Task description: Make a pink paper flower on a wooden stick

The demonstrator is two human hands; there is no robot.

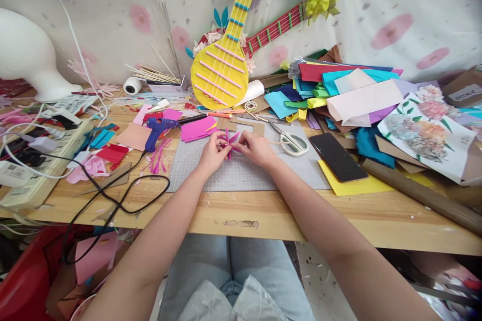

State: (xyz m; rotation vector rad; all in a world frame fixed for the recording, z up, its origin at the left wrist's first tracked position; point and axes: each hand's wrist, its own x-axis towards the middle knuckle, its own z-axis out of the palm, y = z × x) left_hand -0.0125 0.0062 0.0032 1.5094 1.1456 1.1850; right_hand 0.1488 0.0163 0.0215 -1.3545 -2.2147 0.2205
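Delicately, the left hand (pixel 213 153) and right hand (pixel 259 149) pinched a magenta flower (pixel 234 138) over the grey cutting mat (pixel 229 181).
In the head view, they gripped it from opposite sides, close together, apparently so the pointed petals stayed steady and could be adjusted; it hung above the mat's middle. A thin wooden stick (pixel 278 143) showed beside the right hand, though I couldn't tell whether it was gripped. The mat probably spared the wooden tabletop (pixel 286 215). Magenta sheets (pixel 197 129) lay just beyond the left hand and white-handled scissors (pixel 294 144) to the right, likely for easy reach, while the blue glue gun (pixel 155 131) rested off left, outside the mat.
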